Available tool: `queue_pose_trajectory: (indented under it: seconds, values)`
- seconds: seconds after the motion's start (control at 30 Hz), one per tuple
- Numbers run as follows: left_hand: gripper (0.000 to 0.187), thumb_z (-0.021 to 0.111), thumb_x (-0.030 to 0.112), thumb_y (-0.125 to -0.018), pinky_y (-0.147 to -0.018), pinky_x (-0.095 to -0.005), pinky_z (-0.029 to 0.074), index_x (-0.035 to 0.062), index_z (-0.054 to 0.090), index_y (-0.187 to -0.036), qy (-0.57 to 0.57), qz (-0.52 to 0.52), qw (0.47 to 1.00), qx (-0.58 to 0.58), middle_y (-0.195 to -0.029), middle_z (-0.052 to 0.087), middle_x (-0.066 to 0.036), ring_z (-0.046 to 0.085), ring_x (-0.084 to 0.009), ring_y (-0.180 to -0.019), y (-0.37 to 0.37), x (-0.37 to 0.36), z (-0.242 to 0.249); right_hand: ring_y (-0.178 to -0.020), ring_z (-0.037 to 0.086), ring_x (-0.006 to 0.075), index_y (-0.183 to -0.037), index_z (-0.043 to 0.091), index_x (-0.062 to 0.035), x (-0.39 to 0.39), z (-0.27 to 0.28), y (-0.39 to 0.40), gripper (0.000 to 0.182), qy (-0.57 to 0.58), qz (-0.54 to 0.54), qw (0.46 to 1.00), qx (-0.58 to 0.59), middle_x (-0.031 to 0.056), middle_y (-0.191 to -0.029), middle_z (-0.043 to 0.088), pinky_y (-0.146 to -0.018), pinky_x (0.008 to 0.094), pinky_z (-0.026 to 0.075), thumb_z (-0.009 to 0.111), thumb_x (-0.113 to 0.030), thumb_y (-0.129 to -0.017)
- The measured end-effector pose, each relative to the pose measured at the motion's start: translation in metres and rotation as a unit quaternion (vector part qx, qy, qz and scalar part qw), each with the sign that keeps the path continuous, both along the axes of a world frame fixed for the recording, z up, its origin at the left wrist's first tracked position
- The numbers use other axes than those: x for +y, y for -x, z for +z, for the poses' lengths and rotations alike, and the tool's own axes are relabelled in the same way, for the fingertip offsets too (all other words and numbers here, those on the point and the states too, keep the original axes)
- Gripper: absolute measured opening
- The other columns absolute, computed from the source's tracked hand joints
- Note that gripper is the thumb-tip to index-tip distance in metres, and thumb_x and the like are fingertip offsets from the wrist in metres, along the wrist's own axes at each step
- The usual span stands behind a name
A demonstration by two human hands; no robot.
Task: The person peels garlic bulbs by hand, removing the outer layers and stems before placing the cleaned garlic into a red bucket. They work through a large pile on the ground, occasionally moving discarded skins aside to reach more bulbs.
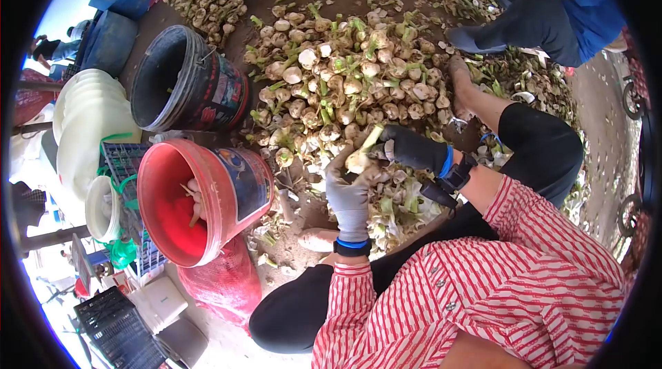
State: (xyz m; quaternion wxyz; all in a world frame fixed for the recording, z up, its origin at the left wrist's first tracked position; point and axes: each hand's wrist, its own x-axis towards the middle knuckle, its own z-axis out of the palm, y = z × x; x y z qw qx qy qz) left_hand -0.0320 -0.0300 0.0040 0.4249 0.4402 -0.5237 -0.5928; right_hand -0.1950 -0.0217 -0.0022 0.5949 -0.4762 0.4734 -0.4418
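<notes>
My left hand (348, 197), in a grey glove soiled at the fingers, is closed around a garlic bulb (357, 161) with a thick pale-green stem (372, 137). Close against the bulb and stem is my right hand (417, 148), in a black glove, its fingers curled. What lies inside those fingers is hidden. Just beyond both hands spreads a heap of garlic bulbs (345, 86), many with cut stems. Loose peelings and leaves (400, 203) lie below my hands. To the left, a tilted red bucket (155, 210) holds a few peeled garlic bulbs (196, 203).
A black bucket (155, 86) stands behind the red one, with a red mesh sack (221, 279) beneath. White tubs (93, 121), a blue crate (124, 155) and a black crate (117, 328) are at left. Another person's leg (538, 24) reaches in at upper right.
</notes>
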Motion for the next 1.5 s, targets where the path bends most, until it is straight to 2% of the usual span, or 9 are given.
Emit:
queue_pose_trajectory:
  seconds: [0.23,0.33,0.43,0.5,0.67,0.87,1.0,1.3,1.5]
  values:
    - [0.057,0.074,0.007,-0.068,-0.075,-0.0224,0.046,-0.0031,0.044,-0.115,-0.218,-0.014,0.931,0.292,-0.093,0.058,-0.006,0.056,-0.0130,-0.080,0.003,0.009,0.013,-0.065,0.048,0.0074,-0.091,0.055,-0.0013,0.003,0.015,0.010,0.025,-0.030,0.005,0.999,0.012,0.0010,-0.072,0.054,-0.058,0.0247,0.041,0.059,-0.024,-0.083]
    - [0.055,0.073,0.007,-0.069,-0.075,-0.0228,0.046,-0.0035,0.043,-0.114,-0.148,-0.025,0.974,0.169,-0.091,0.058,-0.006,0.057,-0.0129,-0.077,0.000,0.008,0.010,-0.062,0.048,0.0119,-0.089,0.056,-0.0010,0.001,0.012,0.005,0.028,-0.018,0.048,0.998,-0.031,0.0028,-0.068,0.054,-0.057,0.0269,0.041,0.061,-0.027,-0.082]
    - [0.052,0.072,0.007,-0.070,-0.075,-0.0232,0.046,-0.0034,0.045,-0.113,-0.055,-0.012,0.996,0.069,-0.093,0.058,-0.008,0.057,-0.0129,-0.078,0.001,0.011,-0.001,-0.066,0.052,0.0134,-0.089,0.054,-0.0003,0.006,0.002,0.002,0.030,0.009,-0.009,0.962,0.273,0.0070,-0.071,0.056,-0.061,0.0300,0.043,0.060,-0.028,-0.081]
    - [0.051,0.072,0.008,-0.070,-0.075,-0.0242,0.047,-0.0033,0.045,-0.112,-0.016,-0.001,1.000,0.026,-0.094,0.058,-0.009,0.057,-0.0130,-0.079,-0.003,0.013,0.003,-0.064,0.051,0.0153,-0.089,0.056,-0.0012,0.012,0.001,0.003,0.026,0.056,-0.004,0.976,0.210,0.0076,-0.071,0.056,-0.060,0.0303,0.043,0.061,-0.025,-0.080]
    - [0.048,0.071,0.026,-0.074,-0.084,-0.0298,0.044,0.0005,0.050,-0.109,-0.284,-0.028,0.898,0.334,-0.096,0.057,-0.007,0.054,-0.0144,-0.090,-0.017,0.023,-0.005,-0.069,0.050,0.0130,-0.098,0.056,-0.0027,0.014,0.009,0.007,0.023,-0.018,0.056,0.993,0.107,0.0068,-0.083,0.058,-0.063,0.0302,0.043,0.061,-0.017,-0.080]
    - [0.055,0.071,0.031,-0.073,-0.081,-0.0267,0.044,0.0006,0.047,-0.113,-0.197,0.006,0.943,0.267,-0.096,0.056,-0.007,0.054,-0.0145,-0.088,-0.011,0.021,0.001,-0.064,0.049,0.0090,-0.096,0.055,-0.0020,0.016,-0.013,0.001,0.018,0.039,0.093,0.993,0.056,0.0028,-0.070,0.055,-0.059,0.0259,0.041,0.051,-0.005,-0.078]
    - [0.060,0.072,0.031,-0.073,-0.079,-0.0246,0.044,-0.0033,0.046,-0.114,-0.125,-0.004,0.981,0.145,-0.096,0.056,-0.006,0.054,-0.0119,-0.086,-0.007,0.022,0.006,-0.062,0.049,0.0084,-0.098,0.053,-0.0028,0.018,0.020,-0.015,0.023,-0.026,-0.030,0.997,0.072,0.0025,-0.070,0.055,-0.055,0.0256,0.041,0.058,-0.020,-0.083]
    - [0.043,0.061,0.032,-0.082,-0.087,-0.0338,0.043,0.0009,0.050,-0.109,-0.265,-0.019,0.919,0.291,-0.102,0.057,-0.007,0.055,-0.0187,-0.094,-0.018,0.027,-0.020,-0.065,0.051,0.0104,-0.097,0.052,0.0003,0.019,-0.021,-0.010,0.018,-0.021,0.008,1.000,-0.019,0.0055,-0.076,0.058,-0.059,0.0283,0.045,0.050,-0.011,-0.083]
    - [0.056,0.051,0.057,-0.079,-0.050,-0.0206,0.038,0.0090,0.054,-0.108,-0.489,-0.063,0.762,0.420,-0.095,0.057,-0.007,0.049,-0.0143,-0.068,-0.021,0.022,-0.018,-0.072,0.053,0.0097,-0.099,0.053,0.0021,0.023,-0.007,-0.006,0.020,0.023,0.031,0.981,0.189,0.0039,-0.081,0.059,-0.063,0.0266,0.046,0.048,-0.003,-0.081]
